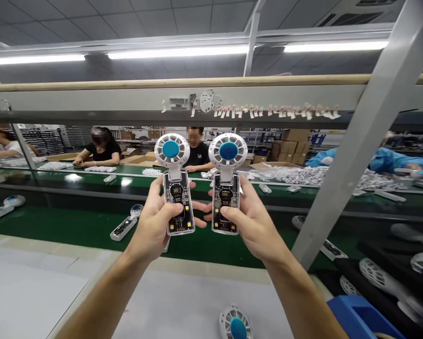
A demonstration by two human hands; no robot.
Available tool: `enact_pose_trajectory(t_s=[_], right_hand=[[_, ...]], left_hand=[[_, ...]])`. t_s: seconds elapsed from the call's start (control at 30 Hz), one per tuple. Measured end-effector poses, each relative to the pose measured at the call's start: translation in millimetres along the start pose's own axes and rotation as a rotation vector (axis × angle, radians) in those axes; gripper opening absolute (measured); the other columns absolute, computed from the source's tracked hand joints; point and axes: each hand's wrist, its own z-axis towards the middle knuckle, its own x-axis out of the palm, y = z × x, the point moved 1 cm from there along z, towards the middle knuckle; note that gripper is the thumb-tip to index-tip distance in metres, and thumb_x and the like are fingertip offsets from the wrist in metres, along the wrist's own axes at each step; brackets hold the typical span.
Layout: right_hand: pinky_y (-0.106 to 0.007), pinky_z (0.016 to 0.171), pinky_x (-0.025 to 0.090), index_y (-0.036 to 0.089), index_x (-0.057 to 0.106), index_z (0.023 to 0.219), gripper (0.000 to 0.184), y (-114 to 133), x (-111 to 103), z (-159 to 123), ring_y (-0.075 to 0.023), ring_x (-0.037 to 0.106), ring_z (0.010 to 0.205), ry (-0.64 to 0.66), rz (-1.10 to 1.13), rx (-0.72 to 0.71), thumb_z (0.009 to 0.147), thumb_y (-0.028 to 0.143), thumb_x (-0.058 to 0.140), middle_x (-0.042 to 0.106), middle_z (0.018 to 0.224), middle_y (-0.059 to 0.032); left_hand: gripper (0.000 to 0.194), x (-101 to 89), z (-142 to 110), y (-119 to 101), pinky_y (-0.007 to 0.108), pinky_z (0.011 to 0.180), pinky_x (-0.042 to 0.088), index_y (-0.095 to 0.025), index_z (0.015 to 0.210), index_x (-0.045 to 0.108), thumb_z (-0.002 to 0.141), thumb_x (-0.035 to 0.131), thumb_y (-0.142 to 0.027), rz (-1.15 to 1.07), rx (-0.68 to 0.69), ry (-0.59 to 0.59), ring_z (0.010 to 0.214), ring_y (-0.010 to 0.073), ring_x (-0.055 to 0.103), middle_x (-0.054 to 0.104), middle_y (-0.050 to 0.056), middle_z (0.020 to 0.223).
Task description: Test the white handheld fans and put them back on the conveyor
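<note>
My left hand point(158, 216) is wrapped round a handheld fan point(172, 188), its thumb pressed on the front of the handle. A matching handheld fan point(228, 188) is in my right hand point(250, 216), with the thumb likewise on its front. Both are upright, side by side and a little apart. Each has a white round head with a blue centre and a handle showing a black circuit board, a small display and yellow parts. Below, a third fan point(237, 325) lies on the white worktop point(155, 301), partly cut off by the frame's lower edge.
A green conveyor belt point(84, 219) crosses ahead, carrying more fans such as this one point(126, 226). A slanted grey post point(353, 136) and a blue bin point(367, 318) stand at right, near black trays of fan parts. Several people sit beyond the belt.
</note>
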Motion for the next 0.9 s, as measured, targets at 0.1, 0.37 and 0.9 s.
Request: enact_pose_trajectory(t_s=[0.1,0.37,0.9], right_hand=[[-0.036,0.077,0.065,0.028,0.029,0.147,0.07,0.6,-1.3,-1.9,-0.0203,0.073,0.092,0.038,0.017,0.018,0.089,0.022,0.066,0.066,0.114,-0.0049],[-0.035,0.064,0.064,0.032,0.036,0.141,0.069,-8.5,3.5,1.7,-0.0201,0.073,0.076,-0.003,0.019,0.064,0.082,0.021,0.07,0.07,0.106,-0.0024],[-0.035,0.069,0.065,0.034,0.046,0.143,0.065,-13.0,7.9,1.2,-0.0215,0.072,0.09,-0.008,0.007,0.056,0.083,0.016,0.065,0.069,0.118,-0.0035]], left_hand=[[0.06,-8.0,3.2,3.4,0.039,0.064,0.065,-0.025,0.13,0.031,0.083,0.067,-0.015,0.018,0.034,0.023,0.073,0.0234,0.076,0.065,0.01,0.125],[0.076,-18.2,10.5,8.7,0.035,0.064,0.065,-0.03,0.14,0.026,0.082,0.072,-0.016,-0.021,0.041,0.151,0.077,0.0226,0.075,0.067,0.008,0.119],[0.073,-20.6,15.8,16.3,0.034,0.064,0.064,-0.029,0.139,0.026,0.081,0.067,-0.011,-0.081,0.053,0.196,0.08,0.0209,0.073,0.066,0.006,0.116]])
